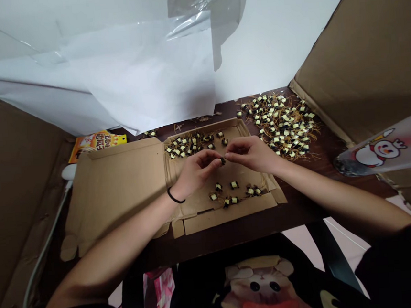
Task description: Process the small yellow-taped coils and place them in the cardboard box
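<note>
Over the open cardboard box [230, 215], my left hand [199, 172] pinches a small black part [222, 161] between thumb and fingertips. Close to its right side, my right hand [250, 154] has thumb and fingers pressed together; whatever lies between them is too small to make out. Inside the box, a cluster of small black and pale-yellow parts [186, 145] fills the back left. Several similar parts [233, 185] are scattered near the front edge. A large pile of these parts with thin copper-coloured wires [285, 123] lies on the dark table, right of the box.
The box lid [122, 190] lies open at the left. Beyond it are an orange and yellow packet [98, 142] and a white plug with a cable [69, 172]. A clear cup with a snowman print [388, 147] is at the right. Cardboard walls [373, 58] flank the table.
</note>
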Motion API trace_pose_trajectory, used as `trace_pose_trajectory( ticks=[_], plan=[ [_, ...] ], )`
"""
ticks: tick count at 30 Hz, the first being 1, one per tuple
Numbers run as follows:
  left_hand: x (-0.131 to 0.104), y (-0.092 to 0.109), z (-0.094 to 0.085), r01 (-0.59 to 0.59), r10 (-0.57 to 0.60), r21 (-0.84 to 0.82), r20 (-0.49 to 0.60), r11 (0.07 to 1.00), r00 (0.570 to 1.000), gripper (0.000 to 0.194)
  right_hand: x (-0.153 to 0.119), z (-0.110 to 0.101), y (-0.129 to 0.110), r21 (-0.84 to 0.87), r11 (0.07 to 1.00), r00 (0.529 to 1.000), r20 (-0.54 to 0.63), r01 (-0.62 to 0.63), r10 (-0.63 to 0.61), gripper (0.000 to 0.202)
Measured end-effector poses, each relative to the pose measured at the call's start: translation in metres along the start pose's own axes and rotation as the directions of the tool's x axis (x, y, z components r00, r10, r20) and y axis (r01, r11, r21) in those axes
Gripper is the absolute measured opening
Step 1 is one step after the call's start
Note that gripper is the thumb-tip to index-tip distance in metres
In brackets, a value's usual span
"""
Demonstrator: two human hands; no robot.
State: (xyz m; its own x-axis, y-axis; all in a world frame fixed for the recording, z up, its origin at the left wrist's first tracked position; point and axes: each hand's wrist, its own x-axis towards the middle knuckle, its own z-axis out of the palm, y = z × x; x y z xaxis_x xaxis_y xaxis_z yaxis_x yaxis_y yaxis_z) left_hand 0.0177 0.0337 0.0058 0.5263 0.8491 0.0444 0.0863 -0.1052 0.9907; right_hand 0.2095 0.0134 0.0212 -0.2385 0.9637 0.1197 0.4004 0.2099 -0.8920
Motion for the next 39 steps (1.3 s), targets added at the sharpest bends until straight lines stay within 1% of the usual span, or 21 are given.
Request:
trace_pose_trajectory(
  ticks=[2,6,11,18,22,30,34,36,39],
  plan=[
    [0.000,-0.001,0.000,0.010,-0.009,-0.022,0.012,1.000,1.000,0.025,0.000,0.000,0.000,0.002,1.000,1.000,0.002,0.001,-0.001,0.024],
    [0.000,-0.004,0.001,0.038,-0.036,-0.116,0.015,0.993,0.999,0.025,0.002,0.000,0.002,0.007,1.000,1.000,0.002,0.000,0.000,0.027],
    [0.001,-0.007,0.001,0.001,-0.006,-0.175,-0.030,0.985,1.000,0.026,0.004,0.000,0.004,0.035,0.999,1.000,0.010,-0.012,0.012,0.025],
    [0.002,-0.007,0.000,-0.009,0.000,-0.150,-0.060,0.989,0.998,0.027,0.001,0.001,0.001,0.025,1.000,1.000,-0.026,0.004,-0.004,0.017],
    [0.002,-0.007,0.001,-0.016,0.004,-0.144,-0.081,0.990,0.997,0.024,0.000,0.003,-0.002,0.018,1.000,0.998,-0.059,-0.006,0.007,0.018],
    [0.002,-0.008,0.001,-0.034,0.027,-0.099,-0.070,0.994,0.997,0.018,0.000,0.009,0.002,0.170,0.984,0.997,-0.027,-0.062,0.067,0.029],
    [0.002,-0.009,0.001,-0.036,0.029,-0.091,-0.078,0.995,0.997,0.017,0.001,0.011,0.004,0.224,0.970,0.995,-0.029,-0.090,0.099,0.027],
    [0.002,-0.009,0.002,-0.036,0.029,-0.085,-0.082,0.996,0.996,0.017,0.000,0.012,0.003,0.198,0.977,0.995,-0.048,-0.078,0.089,0.025],
    [0.002,-0.009,0.003,-0.035,0.025,-0.093,-0.101,0.995,0.995,0.019,-0.003,0.012,0.000,0.076,0.997,0.991,-0.136,0.004,0.006,0.017]
  ],
)
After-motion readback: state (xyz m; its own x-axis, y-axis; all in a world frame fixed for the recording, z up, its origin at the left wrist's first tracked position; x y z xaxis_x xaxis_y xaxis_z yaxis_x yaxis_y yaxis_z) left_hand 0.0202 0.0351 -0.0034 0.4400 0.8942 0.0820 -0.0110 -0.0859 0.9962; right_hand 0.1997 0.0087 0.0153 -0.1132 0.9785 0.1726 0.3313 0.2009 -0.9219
